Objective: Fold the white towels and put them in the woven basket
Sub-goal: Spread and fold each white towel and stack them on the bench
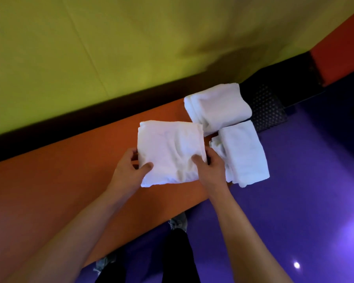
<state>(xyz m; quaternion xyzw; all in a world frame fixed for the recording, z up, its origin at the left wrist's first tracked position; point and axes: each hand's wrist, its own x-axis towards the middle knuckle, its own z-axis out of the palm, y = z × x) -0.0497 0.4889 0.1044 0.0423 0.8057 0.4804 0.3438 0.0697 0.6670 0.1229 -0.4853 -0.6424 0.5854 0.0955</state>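
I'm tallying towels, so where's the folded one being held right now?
In the head view, the held towel sits at centre over the orange surface, pinched between left hand and right hand, just left of two folded towels.

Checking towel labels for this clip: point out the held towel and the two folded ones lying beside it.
held towel (170, 152), head view, centre of top face
far folded towel (219, 107), head view, top face
near folded towel (243, 152), head view, top face

Two towels (227, 127) right of held towel (170, 152)
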